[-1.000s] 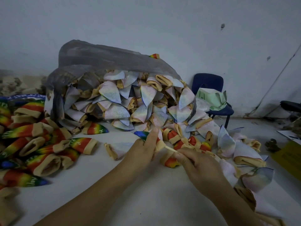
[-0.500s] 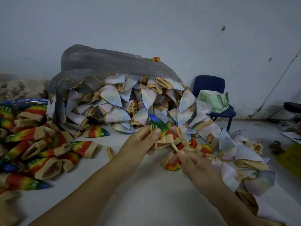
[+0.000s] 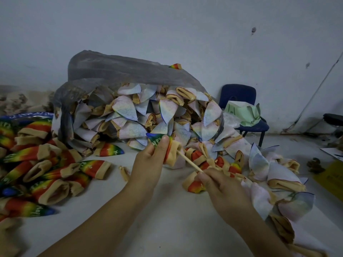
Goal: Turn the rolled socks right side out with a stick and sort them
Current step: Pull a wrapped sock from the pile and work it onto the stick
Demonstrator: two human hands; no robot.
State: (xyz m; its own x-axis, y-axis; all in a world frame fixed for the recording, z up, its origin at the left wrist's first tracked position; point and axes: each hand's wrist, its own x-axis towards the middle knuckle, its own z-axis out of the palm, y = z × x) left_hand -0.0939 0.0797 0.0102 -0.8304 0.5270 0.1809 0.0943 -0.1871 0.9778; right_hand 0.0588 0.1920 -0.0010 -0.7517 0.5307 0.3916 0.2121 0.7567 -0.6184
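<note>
The left hand is pinching a rainbow sock just in front of the mouth of the grey plastic bag. The thumb and fingers are curling round the sock below its blue-green lettered tip, and the tan cuff is pointing toward the right hand. The right hand is gripping a thin wooden stick, its fingers closing round the near end. The far end is meeting the cuff, but I cannot tell whether it is going inside.

Pale inside-out socks are spilling out of the bag onto the white table and trailing off to the bag's right. Turned rainbow socks are lying in a heap to the left of the bag. Right of the bag, a blue chair is standing against the wall, carrying a pale green bundle on its seat.
</note>
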